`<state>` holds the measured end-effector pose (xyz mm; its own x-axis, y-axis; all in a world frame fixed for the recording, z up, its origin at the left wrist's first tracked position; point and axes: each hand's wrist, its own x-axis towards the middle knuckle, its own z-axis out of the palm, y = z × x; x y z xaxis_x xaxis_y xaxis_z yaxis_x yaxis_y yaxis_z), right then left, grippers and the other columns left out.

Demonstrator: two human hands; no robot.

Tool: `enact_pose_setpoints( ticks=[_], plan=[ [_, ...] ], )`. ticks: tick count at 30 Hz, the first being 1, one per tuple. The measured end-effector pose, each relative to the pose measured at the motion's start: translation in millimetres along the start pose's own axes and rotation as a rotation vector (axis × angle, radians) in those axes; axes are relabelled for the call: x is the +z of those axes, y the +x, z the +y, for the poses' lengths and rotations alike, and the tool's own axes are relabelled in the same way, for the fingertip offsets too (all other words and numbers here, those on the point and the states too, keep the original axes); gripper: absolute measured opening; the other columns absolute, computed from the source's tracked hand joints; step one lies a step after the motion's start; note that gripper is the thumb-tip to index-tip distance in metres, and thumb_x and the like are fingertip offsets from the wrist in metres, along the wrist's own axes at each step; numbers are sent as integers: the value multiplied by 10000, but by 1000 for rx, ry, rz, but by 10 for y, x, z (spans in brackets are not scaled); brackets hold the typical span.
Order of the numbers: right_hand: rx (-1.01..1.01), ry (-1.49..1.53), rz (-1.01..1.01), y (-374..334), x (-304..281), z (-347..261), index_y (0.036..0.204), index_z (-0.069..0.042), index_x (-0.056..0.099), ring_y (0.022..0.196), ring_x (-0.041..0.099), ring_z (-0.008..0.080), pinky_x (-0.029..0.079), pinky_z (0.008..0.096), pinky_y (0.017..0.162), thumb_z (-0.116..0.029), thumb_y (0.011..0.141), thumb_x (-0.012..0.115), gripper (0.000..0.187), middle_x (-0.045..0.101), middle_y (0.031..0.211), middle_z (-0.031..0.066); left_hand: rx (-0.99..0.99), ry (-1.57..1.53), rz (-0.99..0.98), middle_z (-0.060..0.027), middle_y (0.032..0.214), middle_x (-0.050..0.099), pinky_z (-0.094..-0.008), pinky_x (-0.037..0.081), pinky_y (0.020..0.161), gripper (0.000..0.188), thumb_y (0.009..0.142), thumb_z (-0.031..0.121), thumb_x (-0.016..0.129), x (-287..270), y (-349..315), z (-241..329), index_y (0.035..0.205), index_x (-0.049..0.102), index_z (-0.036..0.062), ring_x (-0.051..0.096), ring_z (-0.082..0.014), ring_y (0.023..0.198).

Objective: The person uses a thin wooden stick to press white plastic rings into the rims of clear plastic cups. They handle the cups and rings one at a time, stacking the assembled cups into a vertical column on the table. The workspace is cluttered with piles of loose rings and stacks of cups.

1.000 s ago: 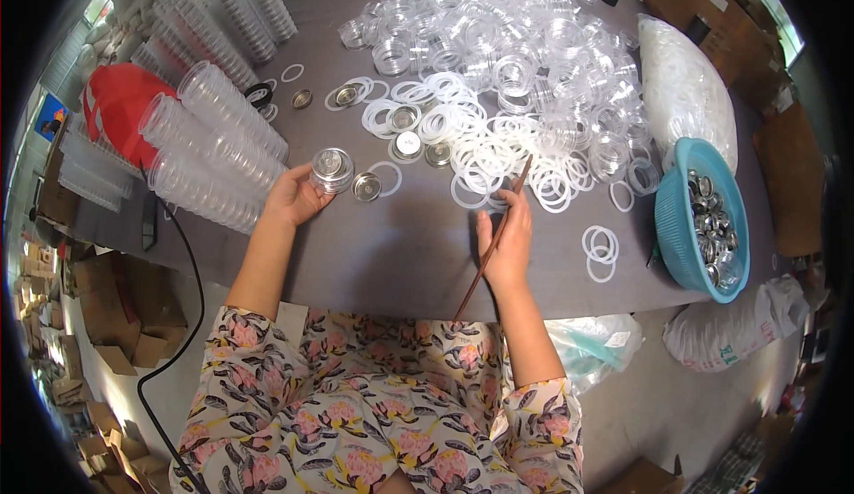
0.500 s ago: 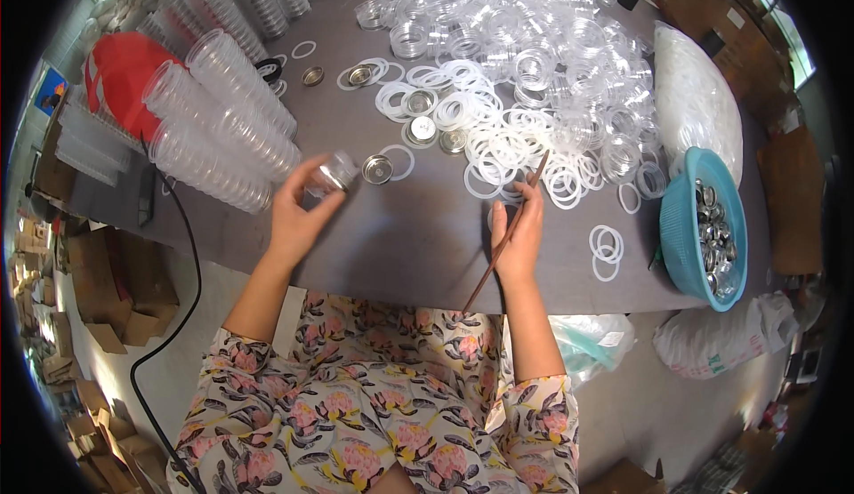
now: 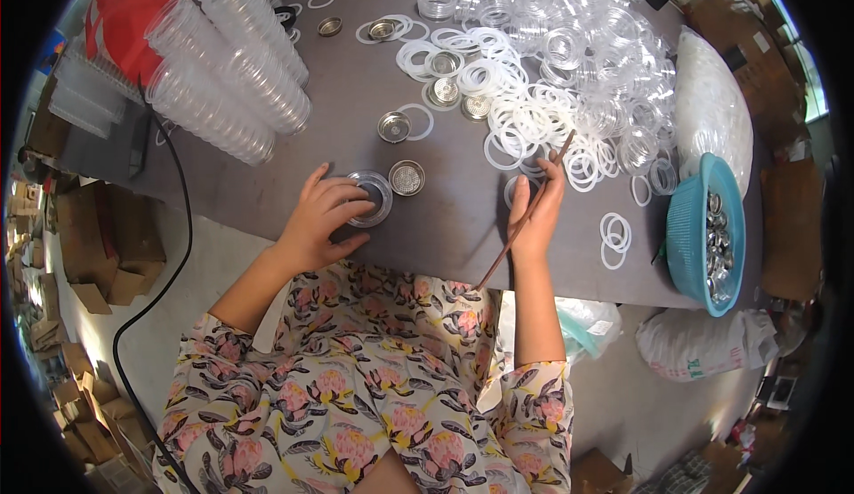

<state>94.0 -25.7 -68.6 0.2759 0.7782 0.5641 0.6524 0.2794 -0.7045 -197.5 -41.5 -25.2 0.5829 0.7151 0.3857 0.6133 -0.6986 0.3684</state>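
Observation:
My left hand (image 3: 322, 216) hovers low over the table, fingers apart, its fingertips over the edge of a round clear plastic piece (image 3: 381, 202). Whether they touch it I cannot tell. Just right of that piece lies a round metal cap (image 3: 407, 177) with a dimpled face; a second metal cap (image 3: 394, 127) sits farther off beside a white ring (image 3: 422, 121). In my right hand (image 3: 536, 218) a thin brown stick (image 3: 499, 257) rests between thumb and fingers, slanting from near my lap up to the pile of white sealing rings (image 3: 534, 120).
Stacks of clear plastic cups (image 3: 209, 107) lean at the left near a red cloth-like thing (image 3: 129, 23). A heap of clear plastic rings (image 3: 569, 49) fills the far right. Beside a bulging plastic bag (image 3: 712, 103) stands a blue basket (image 3: 685, 232) holding metal pieces.
My left hand has come nearer and set the clear piece down, its fingers loosening. A metal cap now lies beside that piece. My right hand keeps the stick; the view has shifted slightly.

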Motion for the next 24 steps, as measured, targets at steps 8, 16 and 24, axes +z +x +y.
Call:
enact_pose_setpoints(
  ticks=[8, 16, 24],
  plan=[
    [-72, 19, 32, -5, -17, -20, 1054, 2, 449, 1102, 446, 378, 343, 413, 927, -101, 815, 526, 271, 462, 1198, 251, 78, -248, 30, -66, 945, 556, -427, 414, 882, 221, 651, 42, 685, 216, 53, -4, 844, 586, 87, 534, -252, 972],
    [-33, -79, 23, 24, -33, -45, 1057, -24, 460, 1155, 388, 384, 262, 453, 979, -106, 787, 554, 297, 464, 1210, 223, 230, -120, 13, -53, 1021, 532, -420, 316, 941, 226, 685, 114, 681, 486, 807, 4, 888, 582, 118, 468, -250, 1056],
    [8, -716, 201, 344, -787, 201, 1125, -67, 454, 1247, 260, 409, 116, 592, 998, -152, 737, 615, 429, 429, 1272, 163, 105, -64, 234, -146, 1242, 417, -446, 305, 955, 532, 687, 273, 699, 469, 2093, -701, 1161, 509, 124, 384, -330, 1166]
  ],
)
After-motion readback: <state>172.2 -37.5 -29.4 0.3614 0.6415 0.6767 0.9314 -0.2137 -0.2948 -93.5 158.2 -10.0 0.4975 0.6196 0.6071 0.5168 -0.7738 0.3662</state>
